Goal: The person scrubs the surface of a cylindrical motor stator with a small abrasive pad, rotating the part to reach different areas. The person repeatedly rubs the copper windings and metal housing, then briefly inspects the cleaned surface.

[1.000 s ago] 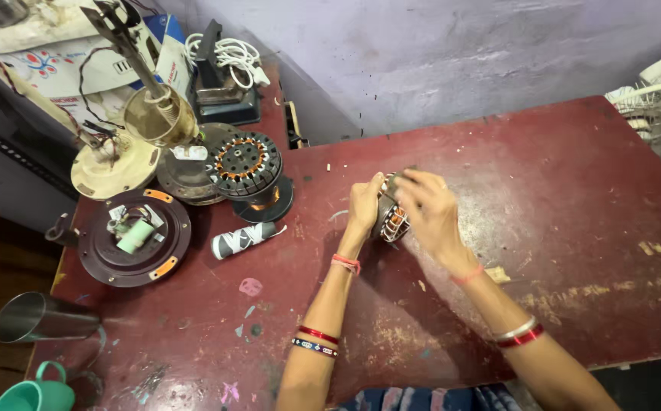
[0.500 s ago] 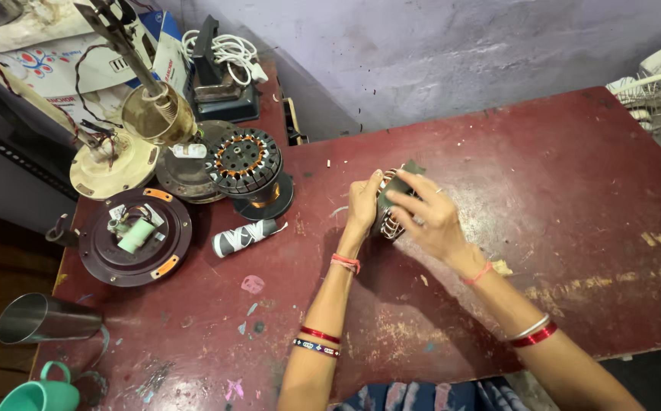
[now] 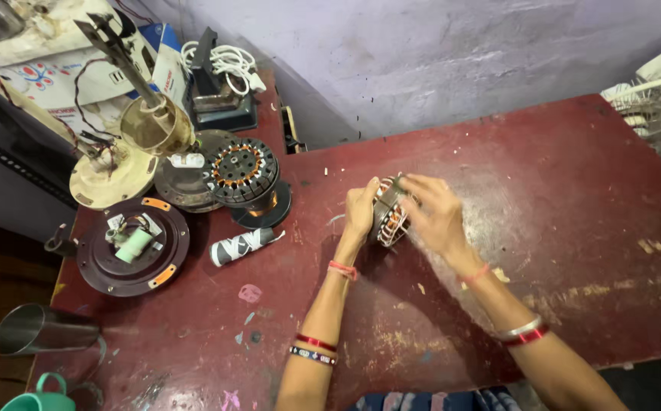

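Holding small motor winding (image 3: pixel 390 215) between both hands above red desk (image 3: pixel 574 190), mid-desk. Your left hand (image 3: pixel 360 212) clamps its left side, grip pressed on it; right hand (image 3: pixel 435 214) cups top and right, fingers wrapped over it. Compared with a second ago, winding sits a little lower, your right hand spread further across it. Far left: white cardboard box (image 3: pixel 37 76) with blue-red print, blue box (image 3: pixel 164 57) behind. Wrapped grey-white roll (image 3: pixel 244 245) lies beside larger stator (image 3: pixel 244 172).
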